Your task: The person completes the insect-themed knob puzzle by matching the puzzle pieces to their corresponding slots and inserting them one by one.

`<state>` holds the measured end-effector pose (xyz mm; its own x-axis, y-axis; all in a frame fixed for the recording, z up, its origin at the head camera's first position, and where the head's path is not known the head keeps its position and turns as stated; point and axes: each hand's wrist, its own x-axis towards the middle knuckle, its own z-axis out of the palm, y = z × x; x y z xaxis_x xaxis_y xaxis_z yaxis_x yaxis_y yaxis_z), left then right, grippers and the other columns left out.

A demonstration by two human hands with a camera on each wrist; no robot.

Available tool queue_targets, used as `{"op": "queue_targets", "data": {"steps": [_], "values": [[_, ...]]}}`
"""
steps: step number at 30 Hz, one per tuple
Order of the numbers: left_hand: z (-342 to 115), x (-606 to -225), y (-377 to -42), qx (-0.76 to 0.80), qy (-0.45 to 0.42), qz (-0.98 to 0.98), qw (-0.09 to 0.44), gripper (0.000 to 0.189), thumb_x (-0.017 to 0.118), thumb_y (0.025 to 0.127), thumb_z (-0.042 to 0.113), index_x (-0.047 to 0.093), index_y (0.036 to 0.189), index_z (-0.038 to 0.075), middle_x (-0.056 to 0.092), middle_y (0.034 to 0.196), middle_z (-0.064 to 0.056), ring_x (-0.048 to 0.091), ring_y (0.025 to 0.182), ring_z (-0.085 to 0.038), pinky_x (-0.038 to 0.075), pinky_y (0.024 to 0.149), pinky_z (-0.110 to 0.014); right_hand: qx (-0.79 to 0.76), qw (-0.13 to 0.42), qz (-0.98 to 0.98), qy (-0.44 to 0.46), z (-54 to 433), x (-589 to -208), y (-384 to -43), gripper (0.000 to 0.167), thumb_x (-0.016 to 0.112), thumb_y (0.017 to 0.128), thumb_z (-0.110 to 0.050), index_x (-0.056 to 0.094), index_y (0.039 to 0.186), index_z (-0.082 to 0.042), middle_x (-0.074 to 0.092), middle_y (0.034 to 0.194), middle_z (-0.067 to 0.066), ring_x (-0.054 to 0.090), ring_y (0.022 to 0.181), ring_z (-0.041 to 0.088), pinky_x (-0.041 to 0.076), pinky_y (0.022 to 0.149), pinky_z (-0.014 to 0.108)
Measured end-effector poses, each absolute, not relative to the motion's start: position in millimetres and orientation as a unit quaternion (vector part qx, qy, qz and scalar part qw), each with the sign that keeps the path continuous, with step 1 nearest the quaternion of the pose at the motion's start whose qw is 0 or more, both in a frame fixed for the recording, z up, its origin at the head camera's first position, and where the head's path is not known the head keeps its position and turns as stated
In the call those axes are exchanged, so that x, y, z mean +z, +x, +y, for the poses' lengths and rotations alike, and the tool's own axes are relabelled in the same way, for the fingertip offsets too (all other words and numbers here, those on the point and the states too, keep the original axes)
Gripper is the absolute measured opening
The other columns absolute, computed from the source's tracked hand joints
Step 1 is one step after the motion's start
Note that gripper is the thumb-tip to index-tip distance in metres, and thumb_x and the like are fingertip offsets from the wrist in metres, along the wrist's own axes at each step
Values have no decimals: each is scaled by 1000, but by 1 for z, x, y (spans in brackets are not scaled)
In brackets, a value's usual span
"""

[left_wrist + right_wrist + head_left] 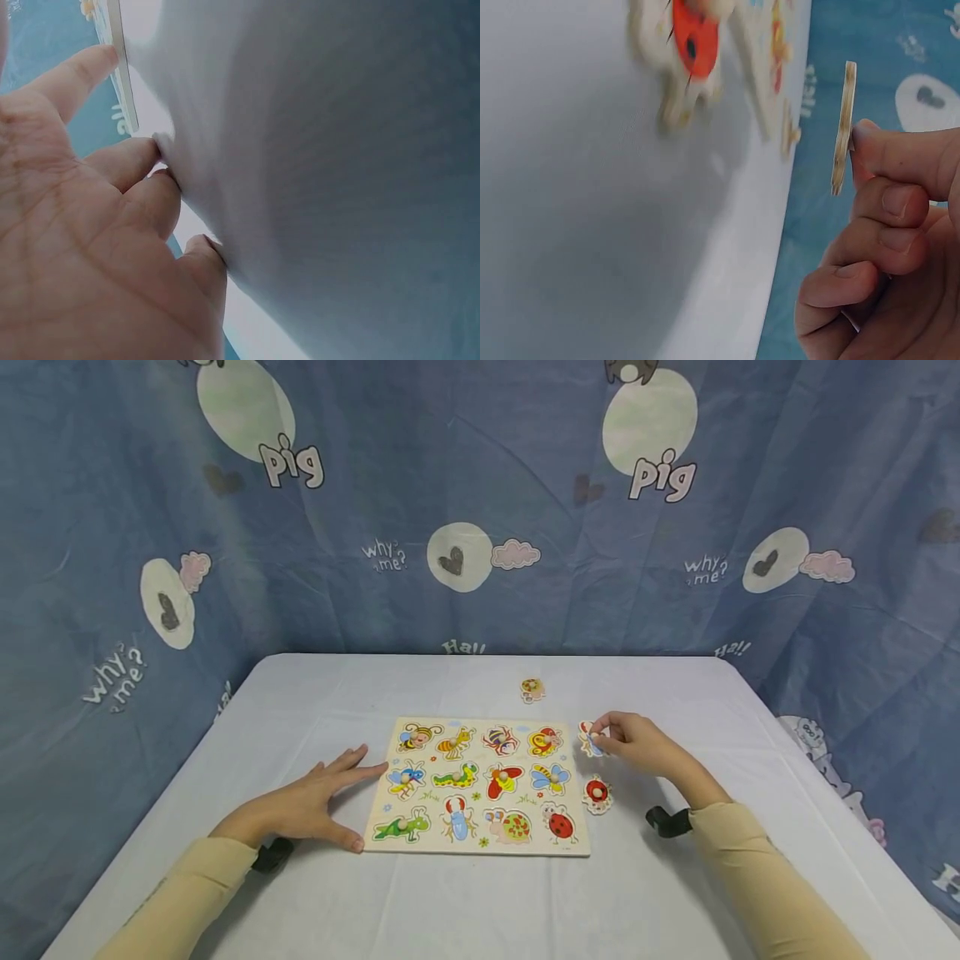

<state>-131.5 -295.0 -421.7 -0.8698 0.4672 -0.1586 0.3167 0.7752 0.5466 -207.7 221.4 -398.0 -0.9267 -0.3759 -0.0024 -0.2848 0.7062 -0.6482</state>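
The wooden insect puzzle board (476,789) lies flat on the table. My left hand (311,802), fingers spread, touches its left edge with thumb and a finger; in the left wrist view one finger (79,79) is against the board's side. Just off the board's right edge, my right hand (641,745) pinches a red-and-blue puzzle piece (587,740) between thumb and finger. Seen edge-on in the right wrist view, that thin piece (844,131) is raised off the table; its picture is hidden there. A ladybug piece (597,794) lies nearer, beside the board.
A snail piece (532,690) lies behind the board. Several knobbed pieces, such as the green caterpillar (455,775), sit in the board. Its beetle (458,818), snail (510,827) and ladybug (559,823) pictures show no knobs. A blue printed curtain (465,468) hangs behind the white-covered table.
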Motion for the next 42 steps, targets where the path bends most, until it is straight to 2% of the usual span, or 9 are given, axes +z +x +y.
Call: {"op": "queue_targets", "data": {"steps": [20,42], "values": [[-296,-423,-132,261,214,931,141,115,98,69,53,44,166,22,12,179,-26,7,165,-54,3,126,-82,-344,110,894,-266,156,-400,-189,17,65,108,-19,70,117,-6,44,68,-4,36,58,11,32,55,24],[-295,-424,-135,259,212,932,137,120,98,68,55,41,166,18,14,179,-26,8,165,-54,4,127,-80,-363,132,868,-312,116,-413,-165,11,67,106,-18,71,112,-9,43,64,-8,40,56,6,35,55,19]]}}
